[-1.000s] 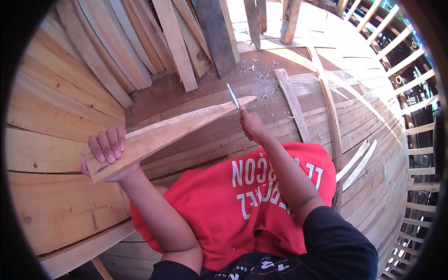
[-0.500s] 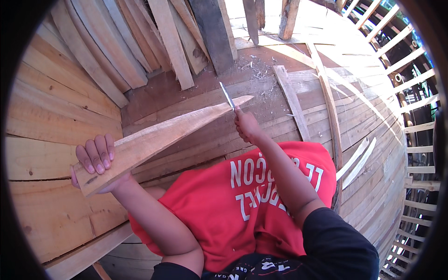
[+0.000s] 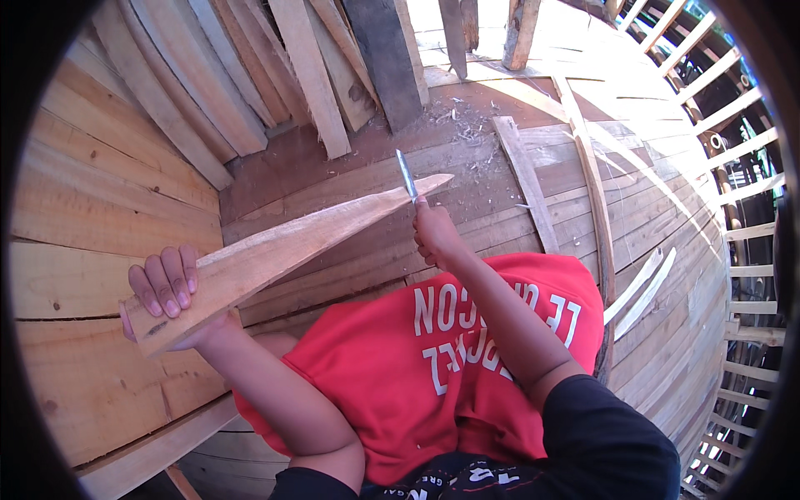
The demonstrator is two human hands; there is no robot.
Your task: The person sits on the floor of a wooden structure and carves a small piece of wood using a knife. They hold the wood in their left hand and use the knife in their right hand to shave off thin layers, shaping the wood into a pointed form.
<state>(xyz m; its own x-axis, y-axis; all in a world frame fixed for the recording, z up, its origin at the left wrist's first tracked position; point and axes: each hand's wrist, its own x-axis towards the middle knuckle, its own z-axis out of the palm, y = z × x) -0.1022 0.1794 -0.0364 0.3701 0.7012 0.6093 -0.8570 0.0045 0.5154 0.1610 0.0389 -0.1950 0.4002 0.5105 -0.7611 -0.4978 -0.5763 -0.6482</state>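
My left hand (image 3: pixel 165 283) is wrapped round the wide end of a wooden board (image 3: pixel 287 242), which tapers to a narrow tip at the upper right. Its fingers lie over the top face. My right hand (image 3: pixel 437 232) is closed round the handle of a knife (image 3: pixel 406 175), and the handle itself is hidden in the fist. The blade points up and away and lies against the board near its tapered tip. The board is held at a slant above the floor, in front of the red cloth (image 3: pixel 358 367) over my lap.
Several timber planks (image 3: pixel 196 79) lean at the far left, beside a dark board (image 3: pixel 382 62). Wood shavings (image 3: pixel 471 125) litter the plank floor (image 3: pixel 467 221). Loose strips (image 3: pixel 523 183) and a long curved lath (image 3: pixel 587 179) lie to the right, before a slatted railing (image 3: pixel 750 271).
The knife and my right hand have shifted slightly left along the board, away from its tip. My left hand and the board's wide end have moved a little left and down.
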